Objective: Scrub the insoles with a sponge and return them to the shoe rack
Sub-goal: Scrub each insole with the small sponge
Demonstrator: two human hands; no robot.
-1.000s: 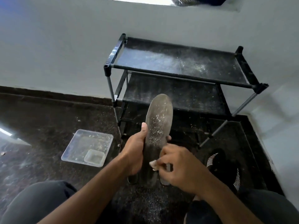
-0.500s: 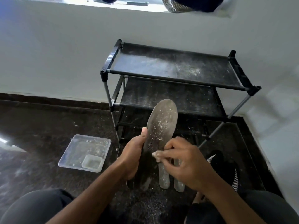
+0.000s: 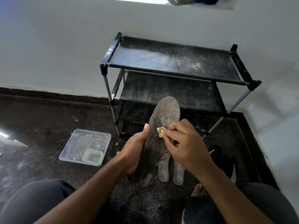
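A grey insole [image 3: 165,113] dusted with white specks stands tilted, toe up, in front of the black shoe rack [image 3: 176,68]. My left hand [image 3: 134,151] grips its left edge near the middle, thumb on top. My right hand [image 3: 184,143] pinches a small tan sponge [image 3: 161,131] and presses it against the insole's middle. Two more pale insoles [image 3: 171,172] lie side by side on the dark floor below my hands.
A clear square plastic tray [image 3: 76,143] with a small tub [image 3: 93,156] in it sits on the floor at the left. A black striped shoe [image 3: 226,160] lies at the right. The white wall meets a corner behind the rack. My knees fill the bottom edge.
My right hand has carried the sponge up the insole, from near the heel to its middle. The two insoles on the floor have come into sight below.
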